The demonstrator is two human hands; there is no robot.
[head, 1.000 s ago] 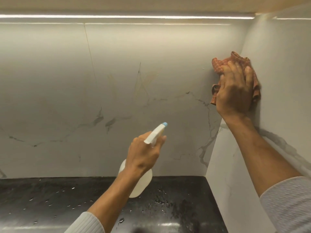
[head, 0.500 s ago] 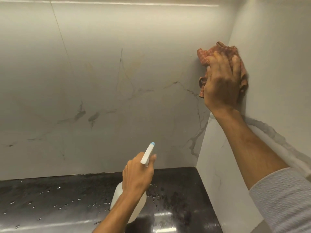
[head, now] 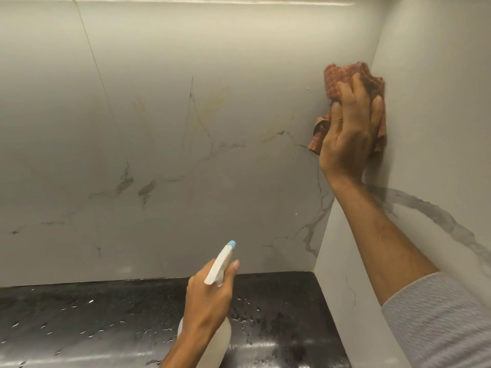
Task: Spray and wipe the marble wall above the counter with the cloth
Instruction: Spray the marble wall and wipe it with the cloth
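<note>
The right hand (head: 348,128) is up in the upper right of the frame, with its fingers spread flat and pushing on a red-orange cloth (head: 342,75). The cloth is bunched up and pressed right into the corner where the back marble wall (head: 186,115) meets the side wall (head: 430,115). Bits of cloth stick out above and to the left of the hand. The left hand (head: 207,301) is low in the middle of the frame, with its fingers curled tight around the neck of a spray bottle (head: 220,266). The bottle has a white top and a small blue tip, and the tip points up toward the back wall. One finger lies by the front of the white top. The bottle's pale body hangs under the hand, above the black counter (head: 79,328). The counter runs along the bottom of the frame and has shiny wet drops on it. The back wall has thin grey and tan lines. A light grey sleeve (head: 438,314) shows at the lower right.
</note>
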